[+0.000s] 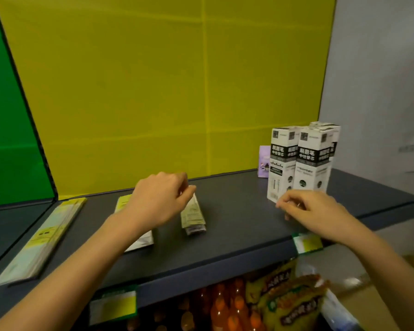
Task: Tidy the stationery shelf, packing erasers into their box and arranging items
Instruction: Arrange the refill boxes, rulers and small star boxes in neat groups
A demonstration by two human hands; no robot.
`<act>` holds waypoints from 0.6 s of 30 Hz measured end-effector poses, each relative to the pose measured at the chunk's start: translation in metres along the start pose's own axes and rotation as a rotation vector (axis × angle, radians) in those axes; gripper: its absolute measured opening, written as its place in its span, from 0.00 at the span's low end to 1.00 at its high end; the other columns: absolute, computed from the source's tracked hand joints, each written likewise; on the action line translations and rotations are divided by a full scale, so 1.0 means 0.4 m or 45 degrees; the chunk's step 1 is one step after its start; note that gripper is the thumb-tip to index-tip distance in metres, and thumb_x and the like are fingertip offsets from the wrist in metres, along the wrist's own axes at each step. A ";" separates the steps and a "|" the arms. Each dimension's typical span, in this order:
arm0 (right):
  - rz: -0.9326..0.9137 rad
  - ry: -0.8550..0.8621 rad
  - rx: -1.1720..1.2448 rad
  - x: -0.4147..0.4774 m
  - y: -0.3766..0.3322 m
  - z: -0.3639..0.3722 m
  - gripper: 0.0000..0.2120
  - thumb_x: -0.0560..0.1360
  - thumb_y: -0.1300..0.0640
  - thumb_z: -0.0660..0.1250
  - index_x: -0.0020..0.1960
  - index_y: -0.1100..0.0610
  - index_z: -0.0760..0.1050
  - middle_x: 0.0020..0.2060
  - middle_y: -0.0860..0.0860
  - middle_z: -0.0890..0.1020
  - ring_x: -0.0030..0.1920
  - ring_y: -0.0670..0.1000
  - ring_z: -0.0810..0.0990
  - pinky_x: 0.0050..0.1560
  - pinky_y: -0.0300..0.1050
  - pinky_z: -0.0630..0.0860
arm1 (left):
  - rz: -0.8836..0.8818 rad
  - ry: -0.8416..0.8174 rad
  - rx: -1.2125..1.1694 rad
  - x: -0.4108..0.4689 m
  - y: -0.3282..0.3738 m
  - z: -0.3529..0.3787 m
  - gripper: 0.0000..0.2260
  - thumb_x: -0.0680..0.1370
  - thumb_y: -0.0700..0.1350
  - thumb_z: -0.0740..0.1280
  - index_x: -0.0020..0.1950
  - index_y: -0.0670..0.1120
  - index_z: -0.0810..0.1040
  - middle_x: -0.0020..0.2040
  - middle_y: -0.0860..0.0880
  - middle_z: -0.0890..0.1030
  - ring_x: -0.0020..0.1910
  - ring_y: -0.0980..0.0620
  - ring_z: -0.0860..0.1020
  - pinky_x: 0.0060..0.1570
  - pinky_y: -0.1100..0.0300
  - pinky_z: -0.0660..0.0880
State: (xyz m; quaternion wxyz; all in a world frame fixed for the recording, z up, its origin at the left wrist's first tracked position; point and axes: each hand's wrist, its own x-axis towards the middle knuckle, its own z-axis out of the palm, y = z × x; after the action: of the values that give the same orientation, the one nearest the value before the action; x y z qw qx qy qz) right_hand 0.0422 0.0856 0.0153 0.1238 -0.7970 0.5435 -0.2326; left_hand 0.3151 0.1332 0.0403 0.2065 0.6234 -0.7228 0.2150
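Observation:
My left hand [161, 198] hovers over the dark grey shelf [237, 223], its fingertips pinching the top end of a small flat packet [192, 217] that lies on the shelf. Under my left wrist lies a larger flat white pack [141, 240], partly hidden. My right hand [313, 210] is at the base of the tall white-and-black refill boxes [301, 163], fingers curled; a small object may be pinched in them, but blur hides it. No eraser box is clearly seen.
A long yellow-labelled packet [43, 237] lies at the shelf's left. A small purple box [264, 161] stands behind the white boxes. Price tags [307, 243] hang on the shelf edge. Below are orange bottles [227, 306] and snack bags [289, 297].

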 end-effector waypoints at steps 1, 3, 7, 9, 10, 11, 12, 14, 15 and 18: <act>0.020 -0.017 -0.013 -0.005 0.040 -0.023 0.09 0.76 0.46 0.58 0.43 0.45 0.76 0.35 0.42 0.82 0.43 0.44 0.78 0.51 0.50 0.76 | 0.020 -0.016 -0.003 0.023 0.028 0.016 0.15 0.79 0.56 0.55 0.48 0.47 0.73 0.46 0.46 0.81 0.45 0.45 0.77 0.36 0.58 0.64; 0.044 -0.031 -0.069 -0.010 0.123 -0.066 0.09 0.76 0.46 0.58 0.41 0.43 0.75 0.34 0.41 0.81 0.42 0.42 0.78 0.49 0.49 0.76 | 0.040 -0.058 -0.003 0.072 0.082 0.050 0.14 0.79 0.56 0.55 0.49 0.47 0.73 0.47 0.46 0.81 0.45 0.44 0.78 0.37 0.58 0.65; 0.111 -0.078 -0.195 0.016 0.292 -0.148 0.08 0.77 0.47 0.57 0.43 0.42 0.74 0.34 0.41 0.80 0.41 0.40 0.76 0.46 0.44 0.75 | -0.038 -0.150 -0.009 0.179 0.170 0.120 0.13 0.79 0.54 0.56 0.50 0.46 0.74 0.47 0.44 0.81 0.46 0.44 0.78 0.38 0.57 0.66; 0.123 -0.076 -0.172 0.052 0.378 -0.186 0.08 0.77 0.48 0.58 0.43 0.42 0.74 0.34 0.43 0.81 0.41 0.42 0.78 0.49 0.46 0.77 | -0.129 -0.180 -0.038 0.235 0.197 0.155 0.12 0.79 0.53 0.58 0.51 0.45 0.75 0.49 0.43 0.81 0.47 0.43 0.78 0.39 0.56 0.68; 0.116 -0.076 -0.147 0.073 0.418 -0.201 0.08 0.77 0.49 0.58 0.43 0.43 0.74 0.34 0.43 0.81 0.42 0.43 0.79 0.51 0.48 0.78 | -0.178 -0.195 -0.065 0.262 0.206 0.173 0.12 0.78 0.52 0.58 0.51 0.45 0.75 0.50 0.42 0.81 0.48 0.42 0.78 0.41 0.55 0.70; 0.101 -0.075 -0.122 0.097 0.455 -0.212 0.07 0.77 0.50 0.59 0.43 0.43 0.74 0.35 0.43 0.81 0.42 0.44 0.79 0.52 0.48 0.77 | -0.225 -0.215 -0.108 0.288 0.213 0.190 0.12 0.78 0.50 0.59 0.52 0.44 0.75 0.51 0.42 0.81 0.49 0.42 0.78 0.44 0.53 0.72; 0.075 -0.071 -0.097 0.124 0.486 -0.221 0.07 0.77 0.51 0.59 0.43 0.44 0.74 0.35 0.44 0.80 0.42 0.45 0.79 0.51 0.47 0.77 | -0.271 -0.234 -0.162 0.311 0.220 0.207 0.11 0.78 0.49 0.60 0.53 0.43 0.75 0.52 0.41 0.81 0.49 0.43 0.78 0.46 0.53 0.73; 0.018 -0.053 -0.017 0.183 0.534 -0.229 0.06 0.77 0.55 0.60 0.46 0.47 0.74 0.35 0.43 0.79 0.44 0.47 0.79 0.50 0.44 0.74 | -0.361 -0.276 -0.285 0.352 0.233 0.243 0.11 0.78 0.46 0.62 0.54 0.40 0.75 0.53 0.40 0.81 0.47 0.45 0.77 0.47 0.54 0.72; -0.005 -0.031 0.024 0.214 0.549 -0.229 0.06 0.77 0.57 0.60 0.47 0.49 0.74 0.36 0.43 0.79 0.44 0.48 0.78 0.49 0.43 0.73 | -0.401 -0.294 -0.345 0.369 0.239 0.257 0.11 0.78 0.45 0.62 0.55 0.39 0.74 0.54 0.40 0.80 0.47 0.47 0.76 0.47 0.56 0.71; -0.062 0.015 0.150 0.313 0.573 -0.216 0.07 0.76 0.60 0.62 0.53 0.54 0.75 0.37 0.47 0.76 0.41 0.50 0.75 0.44 0.40 0.71 | -0.518 -0.328 -0.561 0.416 0.258 0.291 0.14 0.77 0.44 0.64 0.60 0.39 0.71 0.59 0.40 0.77 0.50 0.49 0.74 0.48 0.58 0.70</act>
State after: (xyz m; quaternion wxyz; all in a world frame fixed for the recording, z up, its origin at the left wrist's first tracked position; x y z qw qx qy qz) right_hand -0.1491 -0.1120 0.0163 0.1614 -0.7999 0.5099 -0.2720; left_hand 0.1866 -0.0546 0.0332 0.2821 0.7174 -0.6329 -0.0730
